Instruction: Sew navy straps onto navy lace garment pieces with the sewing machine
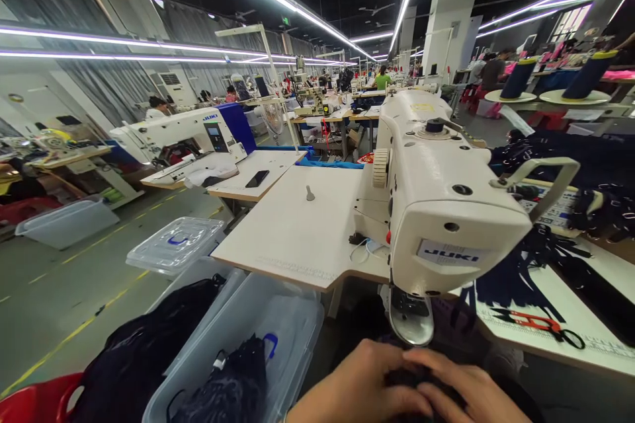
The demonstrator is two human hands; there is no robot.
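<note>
At the bottom of the head view, my left hand (353, 384) and my right hand (469, 388) come together, fingers curled in toward each other. Between them is a piece of dark fabric (404, 377), mostly covered by the fingers, so its shape cannot be made out. Just above the hands is the rounded metal end (411, 320) of a white JUKI sewing machine (446, 211). Right of the machine, a bunch of dark navy straps (516, 287) lies on the white table, with orange-handled thread snips (538, 322) near its front edge.
A plastic bin (292, 324) with dark pieces stands left of my hands, beside a heap of dark fabric (149, 330) and a clear lid (176, 241). The white tabletop (278, 225) extends left of the machine; a phone (257, 178) lies farther back. Thread cones (518, 79) stand right.
</note>
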